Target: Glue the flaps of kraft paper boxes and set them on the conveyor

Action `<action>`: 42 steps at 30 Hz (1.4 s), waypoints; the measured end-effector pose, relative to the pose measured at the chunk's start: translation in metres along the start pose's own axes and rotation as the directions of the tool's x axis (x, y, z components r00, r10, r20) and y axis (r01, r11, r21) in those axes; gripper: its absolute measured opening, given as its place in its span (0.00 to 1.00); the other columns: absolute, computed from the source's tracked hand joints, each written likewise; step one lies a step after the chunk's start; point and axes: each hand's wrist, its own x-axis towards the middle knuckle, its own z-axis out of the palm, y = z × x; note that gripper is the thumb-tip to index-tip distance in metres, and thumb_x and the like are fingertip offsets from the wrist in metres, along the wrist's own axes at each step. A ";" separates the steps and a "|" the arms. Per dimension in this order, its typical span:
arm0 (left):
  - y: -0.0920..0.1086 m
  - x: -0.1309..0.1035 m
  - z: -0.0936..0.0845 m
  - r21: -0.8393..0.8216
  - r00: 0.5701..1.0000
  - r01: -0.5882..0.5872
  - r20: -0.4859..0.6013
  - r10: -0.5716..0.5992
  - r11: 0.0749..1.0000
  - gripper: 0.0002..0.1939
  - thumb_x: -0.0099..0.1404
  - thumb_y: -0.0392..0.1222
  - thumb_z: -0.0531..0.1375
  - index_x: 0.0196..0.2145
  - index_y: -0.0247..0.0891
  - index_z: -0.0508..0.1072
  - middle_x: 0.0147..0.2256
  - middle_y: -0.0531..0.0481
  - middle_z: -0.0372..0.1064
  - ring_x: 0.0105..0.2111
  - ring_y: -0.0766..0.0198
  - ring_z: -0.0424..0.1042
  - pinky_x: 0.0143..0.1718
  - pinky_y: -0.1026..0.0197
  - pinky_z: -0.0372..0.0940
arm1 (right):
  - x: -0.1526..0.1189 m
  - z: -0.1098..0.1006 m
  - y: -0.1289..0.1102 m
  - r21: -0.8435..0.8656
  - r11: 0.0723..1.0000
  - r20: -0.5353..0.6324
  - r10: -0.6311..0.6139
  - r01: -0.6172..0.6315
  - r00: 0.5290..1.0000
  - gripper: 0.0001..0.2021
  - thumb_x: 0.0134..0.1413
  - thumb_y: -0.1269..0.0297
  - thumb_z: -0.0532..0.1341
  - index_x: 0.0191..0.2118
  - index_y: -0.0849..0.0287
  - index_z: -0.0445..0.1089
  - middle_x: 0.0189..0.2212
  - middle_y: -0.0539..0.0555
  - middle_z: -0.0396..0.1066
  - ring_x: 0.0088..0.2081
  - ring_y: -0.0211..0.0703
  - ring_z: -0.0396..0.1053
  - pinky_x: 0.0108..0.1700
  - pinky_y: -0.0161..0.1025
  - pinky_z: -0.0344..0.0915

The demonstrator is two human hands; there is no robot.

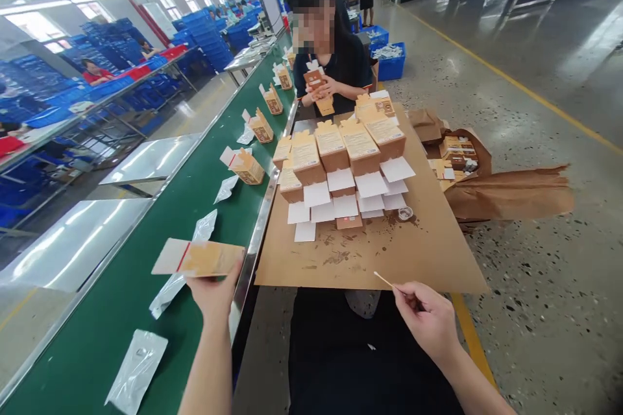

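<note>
Over the green conveyor belt (117, 272), my left hand (214, 285) grips an orange-brown carton (211, 259) whose white flap points left. Silvery packets lie under and beside that carton, one of them (139, 366) nearer to me. My right hand (426, 318) pinches a thin stick with a pale tip (383, 279) above the front edge of the brown board (370, 259). Stacked cartons (331, 149) with white flaps hanging toward me cover the middle and back of the board. A small round clear item (405, 213) sits right of the stack.
Across the board a person (331, 65) holds another carton. Open cartons (246, 167) and packets line the belt's far part. On the floor at right is a torn paper sack (511, 194) with cartons inside. Blue bins (392, 61) stand behind.
</note>
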 end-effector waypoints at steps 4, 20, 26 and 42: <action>0.000 0.045 -0.016 0.157 0.991 0.106 -0.095 -0.092 0.982 0.51 0.34 0.48 0.88 0.49 0.48 0.65 0.54 0.41 0.82 0.67 0.27 0.80 0.76 0.24 0.68 | 0.013 -0.001 0.002 0.020 1.000 -0.007 -0.002 0.002 1.000 0.19 0.71 0.48 0.72 0.30 0.53 0.85 0.21 0.53 0.78 0.19 0.45 0.72 0.23 0.39 0.75; 0.085 0.014 0.118 -0.162 0.946 0.131 0.315 -0.074 0.978 0.23 0.68 0.61 0.71 0.49 0.41 0.81 0.47 0.42 0.83 0.50 0.47 0.85 0.62 0.40 0.79 | 0.028 -0.023 0.005 -0.022 0.998 -0.091 0.065 -0.067 0.994 0.17 0.64 0.45 0.75 0.29 0.49 0.88 0.21 0.56 0.80 0.18 0.50 0.75 0.22 0.44 0.79; 0.120 0.050 0.212 -0.026 0.817 0.255 0.541 -0.201 0.967 0.18 0.60 0.55 0.80 0.41 0.42 0.87 0.49 0.33 0.88 0.60 0.33 0.85 0.72 0.35 0.72 | 0.024 -0.028 0.007 -0.099 0.994 -0.162 0.034 -0.051 0.986 0.20 0.69 0.45 0.72 0.30 0.52 0.87 0.23 0.56 0.81 0.20 0.48 0.75 0.24 0.42 0.78; 0.034 -0.061 0.058 -0.213 0.794 0.426 0.553 -0.251 0.879 0.50 0.49 0.62 0.87 0.67 0.52 0.81 0.64 0.40 0.85 0.74 0.28 0.75 0.73 0.29 0.75 | 0.186 -0.045 0.031 -0.624 0.772 0.293 0.093 0.116 0.952 0.14 0.59 0.74 0.64 0.25 0.50 0.67 0.26 0.55 0.80 0.30 0.47 0.75 0.36 0.40 0.63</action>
